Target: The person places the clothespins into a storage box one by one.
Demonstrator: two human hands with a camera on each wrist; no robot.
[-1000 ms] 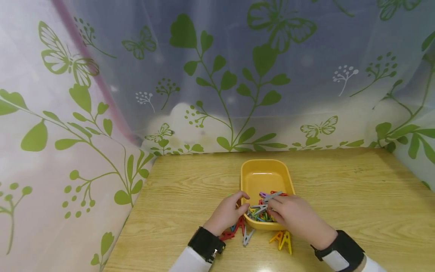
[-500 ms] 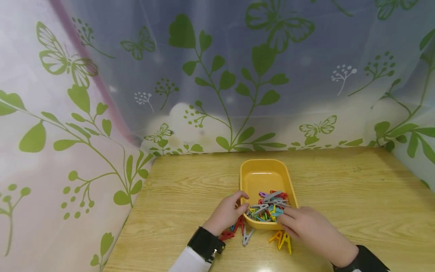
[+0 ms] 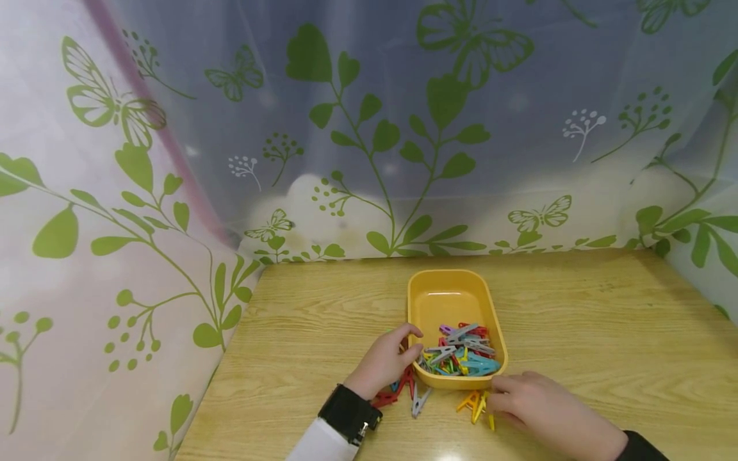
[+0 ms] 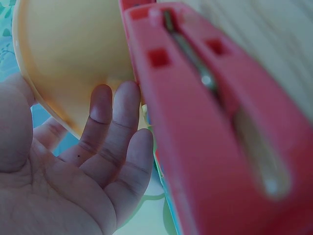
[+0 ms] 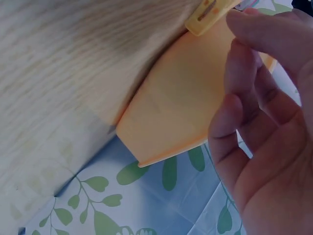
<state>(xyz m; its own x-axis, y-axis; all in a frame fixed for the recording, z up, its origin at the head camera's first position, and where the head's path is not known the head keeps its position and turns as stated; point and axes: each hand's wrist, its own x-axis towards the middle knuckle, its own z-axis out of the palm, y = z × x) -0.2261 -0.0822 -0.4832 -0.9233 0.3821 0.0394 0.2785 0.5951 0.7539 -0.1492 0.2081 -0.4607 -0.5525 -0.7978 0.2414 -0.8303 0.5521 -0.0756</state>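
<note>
My left hand [image 3: 385, 362] grips the left rim of a yellow plastic bin [image 3: 446, 383]; in the left wrist view its fingertips [image 4: 128, 98] lie against the outer wall. Plastic clothespins in several colours fill the near part of the bin, with a light-blue clothespin [image 3: 481, 365] on top near the front right corner. My right hand [image 3: 544, 406] is at the bin's front right, its fingertips right at a yellow clothespin [image 3: 491, 419] on the table. I cannot tell whether they pinch it. An orange clothespin [image 3: 469, 402] lies just left of it.
A grey clothespin [image 3: 419, 403] and a red clothespin [image 3: 385, 400] lie on the wood-grain table [image 3: 323, 307] beside the left hand. A red clothespin [image 4: 195, 122] looms close in the left wrist view. Leaf-patterned curtain [image 3: 369, 192] closes off the back and sides.
My right hand has moved out of the bin, down and right over its front corner to the yellow clothespin. The light-blue clothespin now lies in the bin, uncovered. My left hand stays put.
</note>
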